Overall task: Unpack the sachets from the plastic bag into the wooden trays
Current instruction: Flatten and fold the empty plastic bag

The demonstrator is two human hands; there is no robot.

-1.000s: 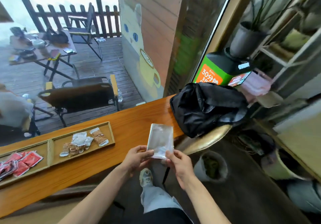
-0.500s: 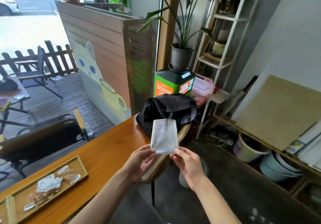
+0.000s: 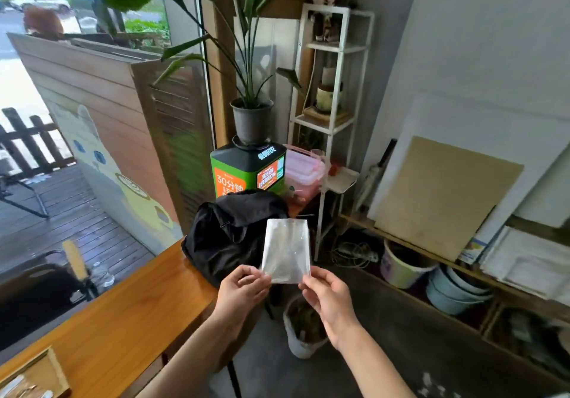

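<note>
A flat, clear plastic bag (image 3: 286, 249) stands upright in front of me, past the right end of the wooden counter (image 3: 129, 314). My left hand (image 3: 242, 292) pinches its lower left corner and my right hand (image 3: 328, 297) pinches its lower right corner. The bag looks flat, with nothing visible inside it. Only one corner of a wooden tray (image 3: 51, 373) shows at the bottom left, with pale sachets (image 3: 18, 387) lying in it. The other tray is out of view.
A black backpack (image 3: 231, 231) sits at the counter's right end, just behind the bag. A white bin (image 3: 303, 326) stands on the floor below my hands. Behind are a green box with a potted plant (image 3: 251, 120), a white shelf rack (image 3: 333, 113) and buckets (image 3: 401, 265).
My view has swung right and upward, so the trays have slid almost out of frame at the left. Both hands keep holding the plastic bag, now raised in front of the backpack.
</note>
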